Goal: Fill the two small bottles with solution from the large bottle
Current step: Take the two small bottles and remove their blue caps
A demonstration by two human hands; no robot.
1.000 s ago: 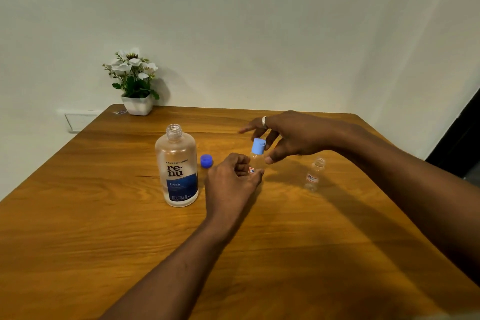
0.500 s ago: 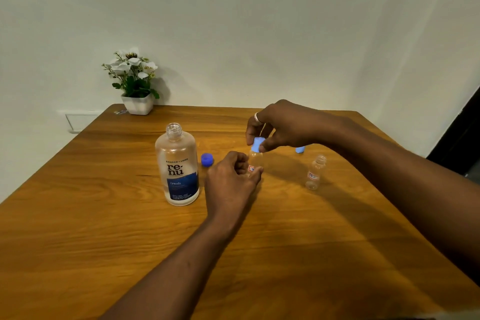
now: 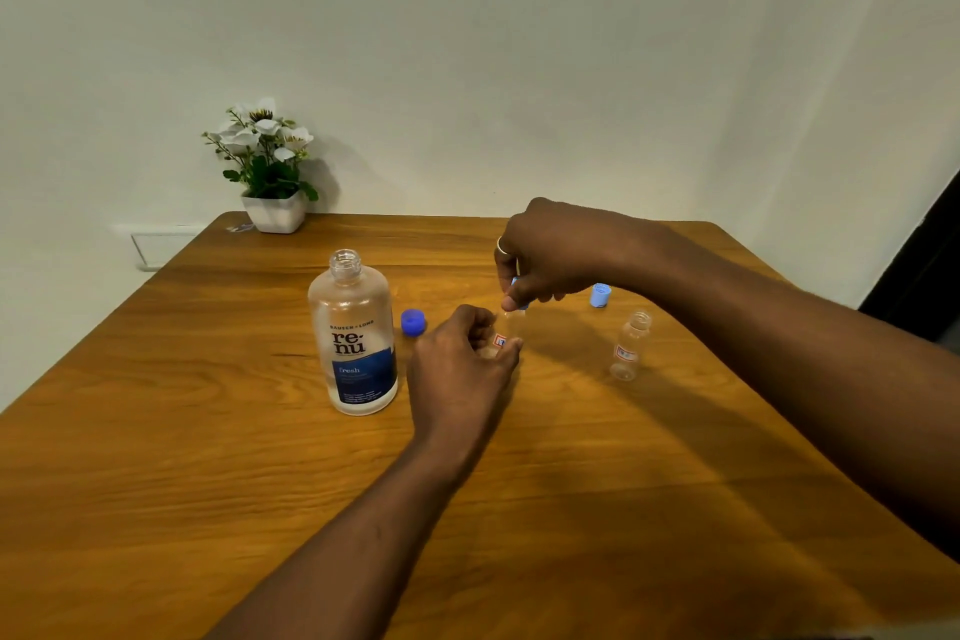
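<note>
I count one big bottle (image 3: pixel 355 335), two small bottles (image 3: pixel 506 335) (image 3: pixel 629 347), three caps (image 3: pixel 413 322) (image 3: pixel 600 295) (image 3: pixel 517 287), one flower pot (image 3: pixel 274 217), one table (image 3: pixel 208 431), my two hands (image 3: pixel 460 369) (image 3: pixel 550 255).

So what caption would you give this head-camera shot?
Left hand steadies a small bottle while right hand grips its light-blue cap; large bottle stands open.

held small bottle (image 3: pixel 506 335) mostly hidden by hands, cap (image 3: pixel 516 283) barely visible (label unreadable)
</note>
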